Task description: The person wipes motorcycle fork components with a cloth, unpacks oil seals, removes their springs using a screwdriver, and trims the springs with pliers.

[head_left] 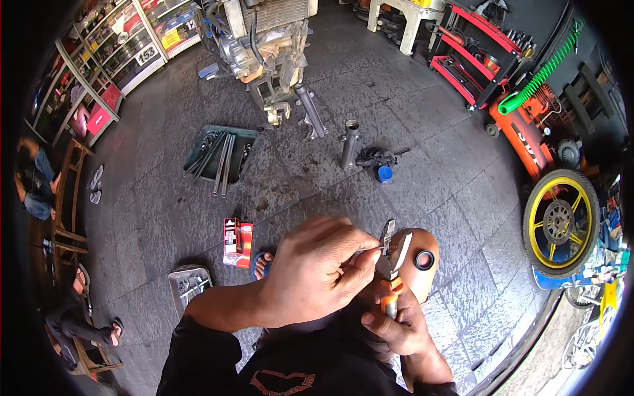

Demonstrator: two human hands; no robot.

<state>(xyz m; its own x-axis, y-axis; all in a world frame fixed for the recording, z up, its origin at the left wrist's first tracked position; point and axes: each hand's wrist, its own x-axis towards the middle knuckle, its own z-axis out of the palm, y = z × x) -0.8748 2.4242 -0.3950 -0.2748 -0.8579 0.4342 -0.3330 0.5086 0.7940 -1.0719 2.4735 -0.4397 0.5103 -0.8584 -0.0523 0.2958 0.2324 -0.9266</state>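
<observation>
My right hand (pixel 399 323) is wrapped round the orange handles of a pair of pliers (pixel 392 289), whose metal jaws (pixel 400 254) point away from me and stand apart. Beside those jaws, my left hand (pixel 323 264) is closed, thumb and fingertips pinched together on something thin that I cannot make out. A black ring, like a seal (pixel 424 260), rests on my bare knee, right of the pliers. On the floor left of my left hand lie red-and-white boxes (pixel 238 241), close to my sandalled foot (pixel 262 265).
Ahead stand a metal fork tube (pixel 350 145), a blue-lidded jar (pixel 384 174) and a partly stripped engine (pixel 264 59). A green tray (pixel 210 129) holds rods; a metal tray (pixel 189 285) lies nearer. Right are a yellow wheel (pixel 560 223) and an orange compressor (pixel 525 142). People sit at left.
</observation>
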